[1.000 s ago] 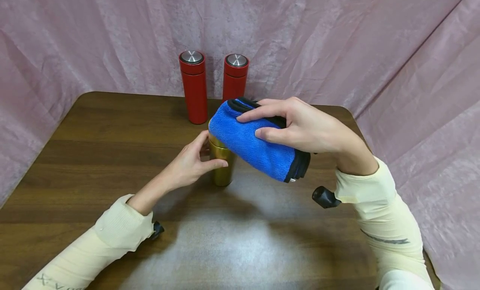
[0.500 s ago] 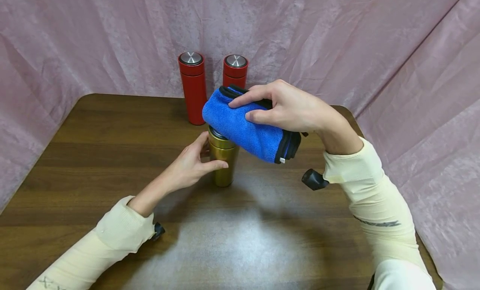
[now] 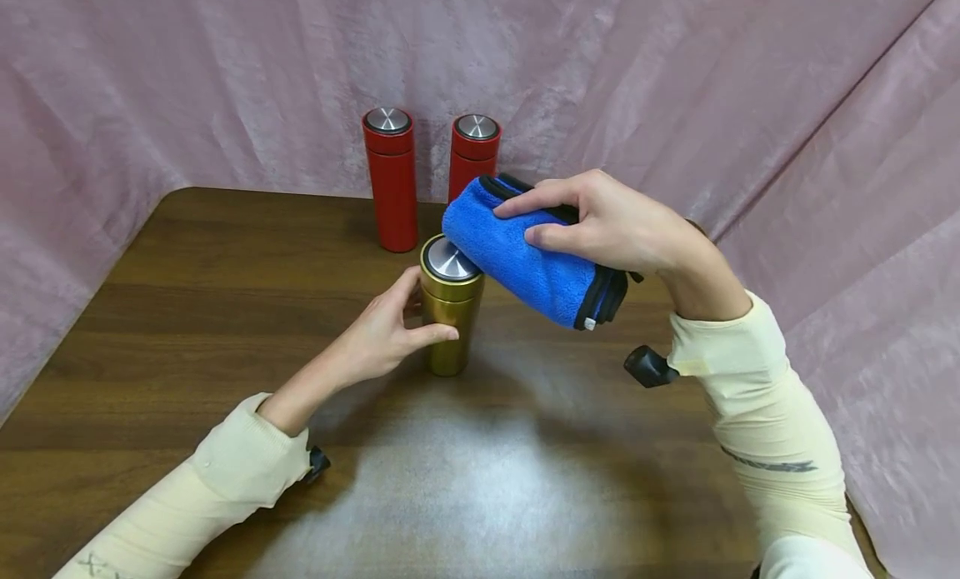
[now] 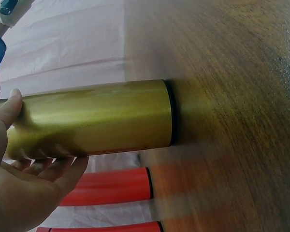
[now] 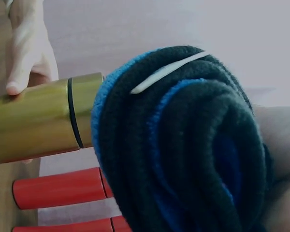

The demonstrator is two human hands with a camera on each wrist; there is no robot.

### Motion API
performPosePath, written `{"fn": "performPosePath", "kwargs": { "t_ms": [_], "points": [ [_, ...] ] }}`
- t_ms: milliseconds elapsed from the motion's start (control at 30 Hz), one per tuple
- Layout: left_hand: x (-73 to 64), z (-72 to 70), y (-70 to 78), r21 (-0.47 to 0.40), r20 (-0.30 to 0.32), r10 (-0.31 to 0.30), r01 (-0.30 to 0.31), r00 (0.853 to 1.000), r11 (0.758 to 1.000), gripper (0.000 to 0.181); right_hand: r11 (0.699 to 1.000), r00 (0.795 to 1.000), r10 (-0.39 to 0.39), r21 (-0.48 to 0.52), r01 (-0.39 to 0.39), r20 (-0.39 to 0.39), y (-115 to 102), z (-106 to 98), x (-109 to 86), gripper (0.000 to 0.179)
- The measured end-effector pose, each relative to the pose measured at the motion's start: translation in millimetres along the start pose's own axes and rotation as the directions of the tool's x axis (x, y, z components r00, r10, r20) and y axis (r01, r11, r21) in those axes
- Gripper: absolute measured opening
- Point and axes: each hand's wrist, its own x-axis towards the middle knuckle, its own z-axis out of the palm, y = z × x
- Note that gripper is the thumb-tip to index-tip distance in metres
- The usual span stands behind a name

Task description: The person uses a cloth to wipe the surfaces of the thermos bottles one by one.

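Note:
A gold thermos bottle with a brushed silver lid top stands upright on the wooden table. My left hand grips its left side, thumb in front and fingers behind; the left wrist view shows that thumb and the fingers on either side of the gold body. Between the thumb and fingers of my right hand is a folded blue microfibre cloth with black edging. The cloth's lower left part overlaps the right rim of the lid. Its rolled, layered end fills much of the right wrist view and hides the lid there.
Two red thermos bottles, one on the left and one on the right, stand at the table's back edge. The cloth partly covers the right one. Pink curtains hang behind the brown table.
The cloth first shifted up and left over the gold bottle's lid, then back right, uncovering most of the silver top. My left hand has kept its grip on the bottle.

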Motion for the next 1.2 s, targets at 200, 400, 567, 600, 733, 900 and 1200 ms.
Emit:
{"fn": "performPosePath", "kwargs": {
  "t_ms": [200,400,567,600,733,900,1200],
  "points": [
    [-0.8,1.2,-1.6,-0.01,-0.011,0.018,-0.018,1.0,1.0,0.074,0.995,0.997,-0.076,-0.061,0.077,0.017,4.4,1.3,-11.6,0.037],
    [0.5,0.5,-0.1,-0.013,-0.001,0.019,-0.019,1.0,1.0,0.075,0.986,0.989,-0.145,-0.079,0.147,0.029,1.7,1.3,-20.2,0.036],
    [-1.9,0.1,0.4,-0.019,0.011,0.003,-0.003,1.0,1.0,0.075,0.983,0.982,-0.181,-0.031,0.183,0.053,-6.0,6.3,-20.9,0.036],
    [-2.1,0.3,0.5,-0.022,0.013,0.003,-0.003,1.0,1.0,0.075,0.982,0.981,-0.186,-0.025,0.188,0.054,-7.6,7.3,-19.8,0.036],
    [-2.7,0.8,1.2,-0.021,0.024,0.016,-0.015,1.0,1.0,0.075,0.978,0.976,-0.208,-0.017,0.209,0.058,-15.1,9.9,-12.9,0.036],
    [-4.2,0.0,0.7,-0.02,0.031,0.001,0.0,1.0,1.0,0.076,0.979,0.978,-0.203,-0.021,0.204,0.053,-18.3,12.2,-3.2,0.036],
    [-3.3,0.2,3.4,-0.003,0.026,-0.006,0.006,1.0,1.0,0.072,0.984,0.984,-0.177,-0.028,0.178,0.027,-13.0,9.3,7.6,0.035]
  ]
}}
